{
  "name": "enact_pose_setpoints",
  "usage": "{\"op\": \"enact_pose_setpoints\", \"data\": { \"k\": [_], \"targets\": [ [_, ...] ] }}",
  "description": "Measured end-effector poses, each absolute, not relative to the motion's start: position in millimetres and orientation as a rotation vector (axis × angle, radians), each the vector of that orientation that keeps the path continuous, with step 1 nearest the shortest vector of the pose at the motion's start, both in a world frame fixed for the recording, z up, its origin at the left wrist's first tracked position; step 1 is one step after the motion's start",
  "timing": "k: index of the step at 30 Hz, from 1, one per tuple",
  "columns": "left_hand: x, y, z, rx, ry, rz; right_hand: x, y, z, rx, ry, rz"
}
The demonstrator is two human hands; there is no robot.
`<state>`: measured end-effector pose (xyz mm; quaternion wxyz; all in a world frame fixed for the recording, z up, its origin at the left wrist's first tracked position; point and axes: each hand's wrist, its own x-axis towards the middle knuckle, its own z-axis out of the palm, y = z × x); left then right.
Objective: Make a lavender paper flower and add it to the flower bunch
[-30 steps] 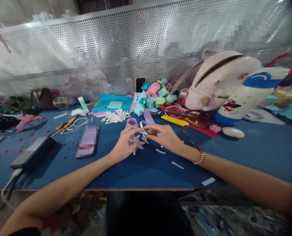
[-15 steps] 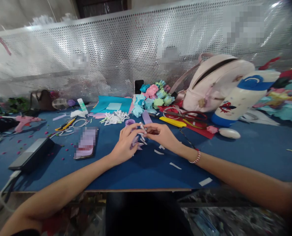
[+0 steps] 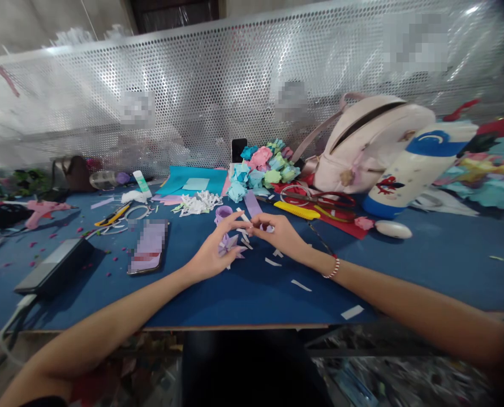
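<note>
Over the table (image 3: 252, 308), the right hand (image 3: 283, 233) seems to be pinching a strip (image 3: 242, 215), while the left hand (image 3: 209, 250) is curving loosely, fingers apart. It's looking light and bendy, probably needing a soft end pinch.

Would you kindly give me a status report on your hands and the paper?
Left hand at purple folded paper, grip unclear. Right hand close to left, white paper strip beside both. White paper scraps nearby, yellow utility knife beyond right hand.
</note>
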<state>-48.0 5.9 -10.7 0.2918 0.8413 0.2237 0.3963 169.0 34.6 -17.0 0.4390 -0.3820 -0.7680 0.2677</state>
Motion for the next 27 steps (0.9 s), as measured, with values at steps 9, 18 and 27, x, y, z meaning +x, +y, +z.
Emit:
{"op": "enact_pose_setpoints", "data": {
  "k": [9, 18, 27],
  "targets": [
    [-49, 15, -15, 2.018, 0.525, 1.148, 176, 42, -15, -0.866, -1.998, 0.561],
    [-47, 0, -6, 2.373, 0.595, 1.066, 183, 49, -14, -0.911, -2.021, 0.239],
    [-57, 20, -10, 2.497, 1.141, 1.246, 192, 52, -12, -0.876, -2.105, -0.13]
  ]
}}
